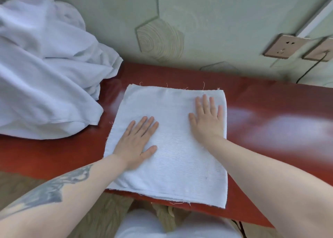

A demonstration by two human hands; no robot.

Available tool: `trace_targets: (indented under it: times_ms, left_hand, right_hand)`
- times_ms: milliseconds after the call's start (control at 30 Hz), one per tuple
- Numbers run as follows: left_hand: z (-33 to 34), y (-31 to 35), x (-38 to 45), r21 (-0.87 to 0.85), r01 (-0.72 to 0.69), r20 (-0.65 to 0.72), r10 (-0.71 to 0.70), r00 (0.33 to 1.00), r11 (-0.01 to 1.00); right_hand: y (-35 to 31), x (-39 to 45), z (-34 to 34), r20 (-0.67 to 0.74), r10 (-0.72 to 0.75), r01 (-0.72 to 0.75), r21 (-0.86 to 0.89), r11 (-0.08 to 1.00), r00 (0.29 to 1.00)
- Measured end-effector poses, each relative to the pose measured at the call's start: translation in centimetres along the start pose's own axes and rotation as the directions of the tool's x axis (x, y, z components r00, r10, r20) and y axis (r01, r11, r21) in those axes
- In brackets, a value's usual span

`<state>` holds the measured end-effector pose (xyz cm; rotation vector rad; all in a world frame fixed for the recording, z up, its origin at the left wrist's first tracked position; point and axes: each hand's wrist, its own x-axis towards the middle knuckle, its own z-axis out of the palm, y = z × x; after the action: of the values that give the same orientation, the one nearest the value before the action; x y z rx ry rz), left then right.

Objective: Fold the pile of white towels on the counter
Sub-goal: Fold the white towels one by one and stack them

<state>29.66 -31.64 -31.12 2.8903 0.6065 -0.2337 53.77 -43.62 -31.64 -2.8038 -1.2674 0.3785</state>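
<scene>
Landmark: the towel [173,165], a white, roughly square folded cloth lying flat on the red surface [270,129]. Near edge of the towel overhangs the surface's front edge slightly; loose threads show along its near and far edges.

Nearest the camera, below the towel: white-clad legs [144,227] and a strip of wood-grain floor [97,210]. Left forearm with a dark tattoo [54,189] comes in from the towel's lower left; bare right forearm from its lower right.

Left hand [137,142] lies flat on the towel's left-middle part, fingers straight and close together, thumb out, palm down, pressing the cloth. Right hand [207,119] lies flat on the towel's far right part, fingers slightly spread, palm down, fingertips short of the far edge. Neither hand pinches or grips anything.

Left of the towel and further back: pile [45,66] of crumpled white towels on the same surface, near the towel but not touching it.

Behind the towel: pale green wall [216,21] with hexagon pattern. Far right of the towel on that wall: two sockets [286,46], a black cable [311,66] running down from the right one.
</scene>
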Motion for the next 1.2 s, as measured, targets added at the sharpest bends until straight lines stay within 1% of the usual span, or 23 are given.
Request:
trace_targets:
  times_ms: [33,100,133,167,200,267,300,400,467,533,600,667,733,767,833,867,900,933,1000,1067,1100,1133,1200]
  left_hand:
    - [-0.6,0.3,0.7,-0.052,0.021,-0.04,-0.024,0.999,0.998]
    - [-1.8,1.0,3.2,-0.152,0.118,-0.143,-0.14,0.98,0.981]
    - [-2.2,1.4,4.9,-0.177,0.179,-0.159,-0.208,0.965,0.968]
    - [-2.5,1.6,6.5,-0.177,0.234,-0.144,-0.26,0.955,0.956]
    - [-2.6,1.9,8.0,-0.157,0.278,-0.109,-0.296,0.949,0.948]
    - [-2.5,1.8,10.5,-0.127,0.338,-0.038,-0.345,0.938,0.933]
    - [-2.5,1.6,11.4,-0.132,0.35,-0.02,-0.356,0.934,0.927]
    - [-2.4,1.1,13.4,-0.162,0.311,-0.008,-0.316,0.949,0.936]
    - [-2.0,0.4,13.9,-0.154,0.305,-0.008,-0.31,0.951,0.94]
    - [-1.6,-0.6,13.6,-0.111,0.328,-0.026,-0.332,0.943,0.938]
    - [-1.4,-1.5,13.3,-0.072,0.381,-0.044,-0.385,0.922,0.922]
    - [-1.6,-1.9,13.5,-0.06,0.435,-0.046,-0.438,0.898,0.898]
    - [-2.0,-1.3,13.9,-0.063,0.466,-0.069,-0.47,0.88,0.882]
    - [-2.2,-0.3,14.0,-0.075,0.451,-0.093,-0.457,0.885,0.889]
    - [-1.9,2.5,13.2,-0.122,0.333,-0.11,-0.347,0.932,0.935]
    - [-1.5,3.8,12.4,-0.132,0.273,-0.09,-0.286,0.954,0.953]
    - [-1.1,4.4,11.4,-0.126,0.246,-0.061,-0.254,0.965,0.961]
    - [-0.7,4.2,10.5,-0.103,0.258,-0.036,-0.263,0.964,0.96]
    - [-0.5,1.8,8.8,-0.07,0.364,-0.014,-0.366,0.93,0.929]
    - [-0.8,-0.5,7.1,-0.077,0.5,-0.027,-0.503,0.864,0.862]
    - [-1.1,-0.8,6.3,-0.092,0.53,-0.041,-0.535,0.844,0.843]
    - [-1.2,-0.2,5.6,-0.12,0.516,-0.057,-0.524,0.849,0.848]
    - [-0.6,3.2,4.0,-0.166,0.403,-0.069,-0.418,0.906,0.9]
  right_hand:
    - [-1.3,0.2,-0.2,-0.014,-0.097,0.097,0.001,0.995,0.995]
    - [-4.2,0.1,0.3,0.001,-0.277,0.277,0.013,0.961,0.961]
    - [-5.1,0.2,0.7,0.027,-0.31,0.31,0.025,0.95,0.95]
    - [-5.3,0.6,0.9,0.044,-0.295,0.294,0.037,0.955,0.954]
    - [-5.1,1.3,1.0,0.045,-0.235,0.233,0.041,0.972,0.971]
    - [-4.1,2.5,0.8,0.013,-0.085,0.084,0.012,0.996,0.996]
    - [-3.9,2.9,0.7,-0.011,-0.064,0.064,-0.007,0.998,0.998]
    - [-5.0,3.2,0.9,0.005,-0.218,0.218,0.033,0.975,0.976]
    - [-4.7,3.6,1.0,0.017,-0.239,0.238,0.048,0.97,0.971]
    - [-2.7,4.2,0.8,-0.009,-0.15,0.15,0.033,0.988,0.989]
    - [0.5,4.4,0.4,-0.047,0.012,-0.01,0.036,0.999,0.999]
    - [2.8,4.3,-0.2,-0.05,0.145,-0.144,0.023,0.989,0.988]
    - [2.4,4.2,-0.8,-0.069,0.202,-0.202,0.017,0.979,0.977]
    - [1.3,4.0,-1.0,-0.09,0.187,-0.185,0.031,0.982,0.978]
    - [-2.0,2.4,-0.8,-0.099,0.052,-0.046,0.067,0.997,0.994]
    - [-3.3,1.0,-0.3,-0.073,-0.03,0.036,0.083,0.996,0.997]
    - [-3.8,-0.6,0.3,-0.036,-0.073,0.076,0.087,0.993,0.997]
    - [-3.2,-1.8,0.7,0.001,-0.074,0.074,0.072,0.995,0.997]
    - [-0.1,-2.6,0.8,0.035,0.028,-0.028,0.018,0.999,0.999]
    - [2.5,-2.9,0.2,0.023,0.2,-0.2,0.004,0.98,0.98]
    - [2.5,-3.2,-0.2,0.004,0.231,-0.231,0.023,0.973,0.973]
    - [1.3,-3.8,-0.4,-0.032,0.187,-0.186,0.047,0.982,0.982]
    - [-2.8,-6.4,0.4,-0.054,-0.024,0.028,0.076,0.997,0.998]
